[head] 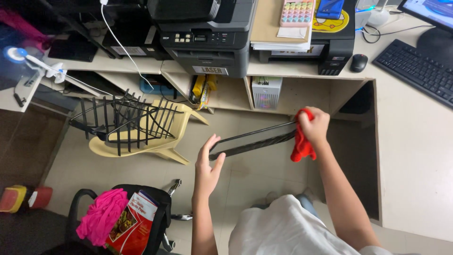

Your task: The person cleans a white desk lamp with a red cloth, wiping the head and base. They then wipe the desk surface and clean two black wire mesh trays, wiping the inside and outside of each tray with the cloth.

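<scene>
Currently our left hand (207,163), fingers spread, steadies one end of the black panel (252,140); our right hand (312,125) pinches a red cloth (301,146) against the far end. Loose left grip risks a drop.

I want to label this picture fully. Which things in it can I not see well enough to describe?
- Black strip: seen edge-on in the head view; its kind is unclear.
- Right hand: its grip on the strip is hidden by the red cloth.
- Left hand: its palm side is turned away.
- Monitor: cut by the top right edge.
- Booklet: cut by the bottom edge.
</scene>
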